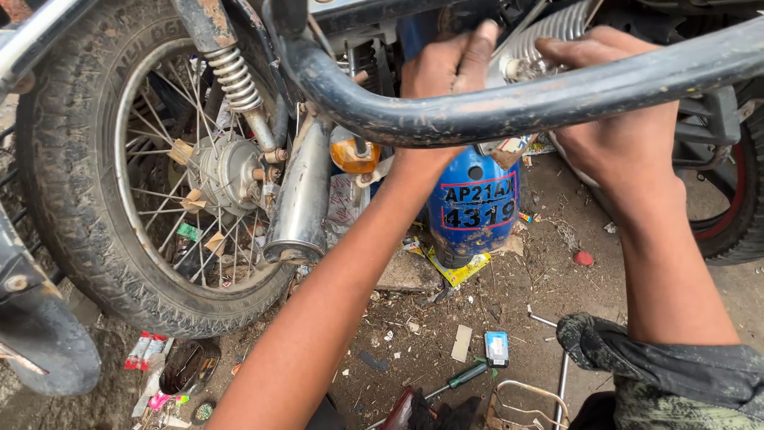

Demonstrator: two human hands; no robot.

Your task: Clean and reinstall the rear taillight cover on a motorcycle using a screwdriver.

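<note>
Both my hands reach past a dark curved metal bar [509,107] toward a motorcycle's ribbed silver part [549,36] near the top of the head view. My left hand [450,68] has its fingers bent against that part; what it grips is hidden by the bar. My right hand [617,111] reaches in from the right, fingers pointing left and touching the same ribbed part near a small fitting [513,68]. A blue rear mudguard [473,203] with a number plate hangs just below my hands.
A spoked rear wheel [95,199] with a coil shock [235,80] and chrome exhaust [302,199] fills the left. An orange indicator lamp [354,155] sits beside the mudguard. A green-handled screwdriver [458,378], a small box [496,348] and litter lie on the dirt ground.
</note>
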